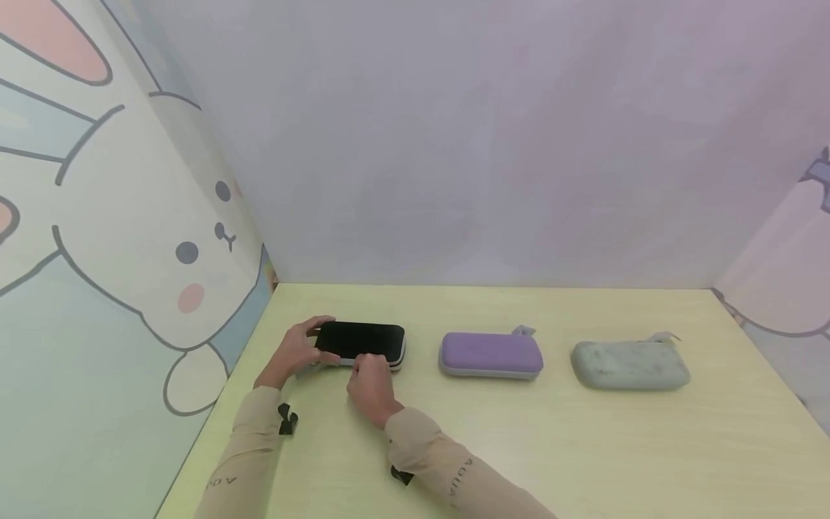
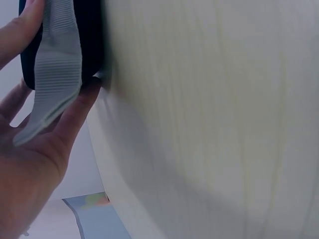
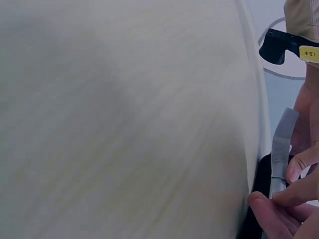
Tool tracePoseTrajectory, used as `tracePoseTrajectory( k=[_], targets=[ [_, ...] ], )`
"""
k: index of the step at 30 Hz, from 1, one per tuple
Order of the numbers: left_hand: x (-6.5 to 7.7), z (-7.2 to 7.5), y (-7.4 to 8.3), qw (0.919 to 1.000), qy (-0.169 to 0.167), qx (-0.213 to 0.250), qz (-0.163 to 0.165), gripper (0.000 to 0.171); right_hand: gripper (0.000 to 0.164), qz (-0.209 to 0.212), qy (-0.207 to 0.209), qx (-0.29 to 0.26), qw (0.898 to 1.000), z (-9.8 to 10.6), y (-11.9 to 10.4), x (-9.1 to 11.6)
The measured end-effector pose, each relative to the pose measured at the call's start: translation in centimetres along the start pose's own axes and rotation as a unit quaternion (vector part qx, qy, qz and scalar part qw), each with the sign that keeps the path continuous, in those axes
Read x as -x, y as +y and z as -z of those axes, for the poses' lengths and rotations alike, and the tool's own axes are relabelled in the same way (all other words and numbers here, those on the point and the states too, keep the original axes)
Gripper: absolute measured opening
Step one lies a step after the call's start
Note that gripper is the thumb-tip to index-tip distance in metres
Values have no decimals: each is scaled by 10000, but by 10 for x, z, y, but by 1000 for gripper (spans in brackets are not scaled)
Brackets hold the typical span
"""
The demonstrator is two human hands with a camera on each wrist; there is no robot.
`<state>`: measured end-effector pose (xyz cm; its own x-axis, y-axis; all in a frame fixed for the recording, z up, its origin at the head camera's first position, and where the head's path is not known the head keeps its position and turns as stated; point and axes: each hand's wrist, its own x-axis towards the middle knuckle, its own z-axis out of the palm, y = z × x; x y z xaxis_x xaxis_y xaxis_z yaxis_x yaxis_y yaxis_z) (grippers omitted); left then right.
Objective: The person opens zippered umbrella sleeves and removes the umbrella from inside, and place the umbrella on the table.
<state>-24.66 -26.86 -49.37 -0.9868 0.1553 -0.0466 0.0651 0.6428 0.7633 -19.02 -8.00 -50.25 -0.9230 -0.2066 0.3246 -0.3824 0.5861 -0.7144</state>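
At the table's left lies a black zippered pencil case (image 1: 360, 340) with a light zipper band. My left hand (image 1: 300, 352) grips its left end, thumb at the front and fingers at the back. A grey ribbed fabric strap (image 2: 59, 59) sticks out from that end, over the left palm in the left wrist view. My right hand (image 1: 372, 389) is curled at the case's front edge. In the right wrist view, its thumb and finger pinch at the zipper band (image 3: 277, 185); the fingers hide the zipper pull itself.
A purple case (image 1: 491, 354) lies right of the black one, and a grey-green case (image 1: 630, 365) farther right. All stand on a pale yellow table (image 1: 583, 447). A plain wall (image 1: 486, 144) rises behind, and a rabbit-patterned wall (image 1: 130, 216) borders the left.
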Motion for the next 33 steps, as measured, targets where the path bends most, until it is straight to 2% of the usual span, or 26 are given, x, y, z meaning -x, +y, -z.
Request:
tracePoseTrajectory(
  k=[9,16,19,22,26,30,33],
  targets=[
    [-1,-1,2,9999,28,-16,-123,85,21,95,-664,888,9938,-4,-10,-10],
    [-1,-1,2,9996,110,-236,-106,80,11,82,-1232,1595,9794,-9,-21,-15],
    [-1,-1,2,9994,154,-270,-143,77,7,193,-1387,1728,9749,-13,-23,-17],
    [0,0,2,9994,152,-264,-181,76,9,413,-1399,1672,9751,-15,-20,-19],
    [0,0,4,9995,84,-234,-203,76,28,664,-1389,1314,9793,-12,-12,-21],
    [0,1,8,9994,-6,-278,-191,76,23,785,-1474,993,9809,-6,-7,-22],
    [0,1,14,9974,-138,-649,-288,81,17,702,-1629,685,9818,1,-5,-22]
  ],
)
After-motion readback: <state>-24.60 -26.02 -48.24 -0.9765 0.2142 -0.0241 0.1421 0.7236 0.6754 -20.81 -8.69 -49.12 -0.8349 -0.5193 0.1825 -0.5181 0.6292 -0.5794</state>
